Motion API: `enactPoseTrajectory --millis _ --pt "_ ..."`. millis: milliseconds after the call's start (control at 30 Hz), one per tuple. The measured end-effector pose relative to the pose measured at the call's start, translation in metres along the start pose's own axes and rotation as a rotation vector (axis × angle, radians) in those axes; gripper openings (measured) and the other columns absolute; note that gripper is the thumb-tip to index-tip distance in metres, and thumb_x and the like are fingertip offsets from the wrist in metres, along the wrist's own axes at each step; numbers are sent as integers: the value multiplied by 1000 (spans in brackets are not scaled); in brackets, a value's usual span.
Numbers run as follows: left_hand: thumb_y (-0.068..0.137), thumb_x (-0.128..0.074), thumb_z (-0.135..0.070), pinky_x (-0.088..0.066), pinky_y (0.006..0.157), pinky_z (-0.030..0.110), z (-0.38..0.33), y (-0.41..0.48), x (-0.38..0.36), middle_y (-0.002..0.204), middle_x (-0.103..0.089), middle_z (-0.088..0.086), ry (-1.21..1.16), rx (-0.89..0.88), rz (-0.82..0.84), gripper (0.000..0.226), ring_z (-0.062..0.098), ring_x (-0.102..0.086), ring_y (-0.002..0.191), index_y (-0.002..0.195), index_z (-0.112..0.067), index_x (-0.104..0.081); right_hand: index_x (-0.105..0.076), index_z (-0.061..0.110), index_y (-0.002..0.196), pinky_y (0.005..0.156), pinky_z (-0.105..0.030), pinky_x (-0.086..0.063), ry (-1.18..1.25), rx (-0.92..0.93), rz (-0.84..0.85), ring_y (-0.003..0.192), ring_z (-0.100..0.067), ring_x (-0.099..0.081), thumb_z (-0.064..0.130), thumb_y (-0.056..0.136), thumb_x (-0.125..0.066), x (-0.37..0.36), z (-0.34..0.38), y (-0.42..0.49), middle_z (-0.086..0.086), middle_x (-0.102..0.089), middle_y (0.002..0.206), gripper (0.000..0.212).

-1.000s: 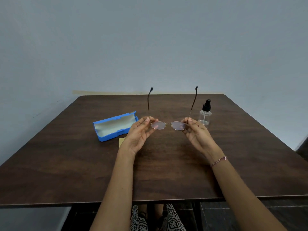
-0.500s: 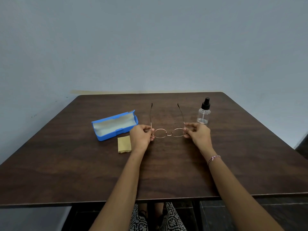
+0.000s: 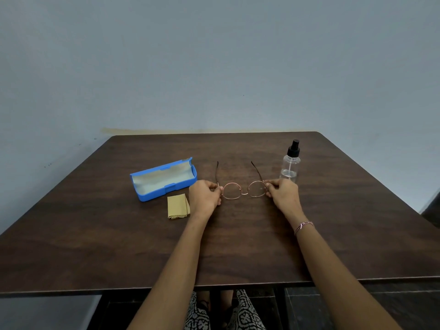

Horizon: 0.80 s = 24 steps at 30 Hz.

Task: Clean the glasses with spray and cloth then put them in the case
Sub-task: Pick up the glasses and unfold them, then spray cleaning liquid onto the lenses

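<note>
A pair of round, thin copper-coloured wire-framed glasses (image 3: 244, 189) is held low over the dark wood-grain bench (image 3: 238, 246), lenses towards the person and both temple arms unfolded and pointing away. Whether the frame touches the surface cannot be told. The left hand (image 3: 205, 196) is closed in a pinching grip on the left hinge corner of the frame, and the right hand (image 3: 283, 193) is closed in a like grip on the right hinge corner.

A bright blue hard plastic case (image 3: 163, 179) with a pale lining lies open to the left of the glasses, and a small folded mustard-yellow cloth (image 3: 178, 206) lies just in front of it, beside the left hand. A clear plastic spray bottle with a black pump top (image 3: 290, 163) stands upright just behind the right hand, with only a little liquid seen in its base.

The cleaning is judged not yet begun, since bottle and cloth lie untouched. The step is best done if the frame is kept in one hand by the hinge or bridge, so that the lenses are not fingered, while the other hand is freed for the bottle. The nozzle should be aimed at the lenses and pressed lightly. Care is called for beside the bottle, which could be knocked over.
</note>
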<state>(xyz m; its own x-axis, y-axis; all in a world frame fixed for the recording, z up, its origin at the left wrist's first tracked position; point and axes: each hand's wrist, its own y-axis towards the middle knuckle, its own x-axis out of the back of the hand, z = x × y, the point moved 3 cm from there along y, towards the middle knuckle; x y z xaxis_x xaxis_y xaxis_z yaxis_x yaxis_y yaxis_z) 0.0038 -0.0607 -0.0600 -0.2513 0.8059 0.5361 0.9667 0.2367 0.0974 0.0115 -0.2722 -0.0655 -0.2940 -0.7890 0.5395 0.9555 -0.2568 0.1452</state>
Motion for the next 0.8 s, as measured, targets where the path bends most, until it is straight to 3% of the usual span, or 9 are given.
enactPoseTrajectory --millis 100,200,267,367,467,533,667,800 --pt "89 -63 -27 -54 78 27 -4 -4 4 86 -73 4 97 -41 -67 25 14 -66 79 105 -10 -71 -69 5 106 68 -19 -44 -20 -10 -17 67 -10 -55 11 96 -47 4 3 -4 -2 -62 75 25" --pt "91 -57 -31 -42 71 20 -13 -15 12 91 -72 3 123 -138 -219 26 11 -63 82 105 -13 -70 -69 4 105 73 -27 -47 -15 -29 -34 72 -15 -56 14 95 -47 14 -1 -8 -3 -62 76 26" --pt "92 -56 -30 -43 67 21 -25 -24 14 86 -70 0 77 -238 -287 24 9 -61 76 105 -16 -70 -70 4 101 65 -21 -48 11 -21 27 63 -12 -53 18 95 -51 28 0 -14 0 -60 68 24" --pt "91 -58 -26 -50 76 29 -55 -27 6 90 -68 -1 -22 -431 -311 24 14 -62 82 110 -16 -68 -71 10 95 47 -8 -39 192 116 33 48 1 -48 15 94 -54 67 21 -26 5 -58 63 18" --pt "88 -61 -19 -52 81 33 -90 -26 -21 93 -65 0 -83 -534 -229 32 13 -61 85 119 -12 -63 -70 20 97 56 -7 -40 274 329 -226 55 5 -51 16 94 -55 106 40 -20 11 -59 70 16" --pt "87 -63 -16 -53 84 37 -108 -24 -47 102 -64 6 -105 -562 -118 42 18 -60 92 127 -7 -56 -67 24 106 69 -12 -44 258 418 -333 71 2 -55 19 93 -56 115 41 -6 7 -60 89 18" --pt "89 -61 -19 -41 99 31 -131 -19 -92 129 -56 15 19 -564 39 59 27 -51 119 141 -3 -37 -53 27 129 76 -7 -44 182 502 -192 104 1 -53 18 90 -61 98 27 24 1 -51 118 40" --pt "89 -61 -25 -42 96 34 -133 -10 -116 124 -58 16 21 -473 107 66 27 -52 118 144 -4 -30 -45 36 135 91 -24 -51 144 525 -81 116 0 -50 24 86 -67 83 9 35 7 -48 123 55"
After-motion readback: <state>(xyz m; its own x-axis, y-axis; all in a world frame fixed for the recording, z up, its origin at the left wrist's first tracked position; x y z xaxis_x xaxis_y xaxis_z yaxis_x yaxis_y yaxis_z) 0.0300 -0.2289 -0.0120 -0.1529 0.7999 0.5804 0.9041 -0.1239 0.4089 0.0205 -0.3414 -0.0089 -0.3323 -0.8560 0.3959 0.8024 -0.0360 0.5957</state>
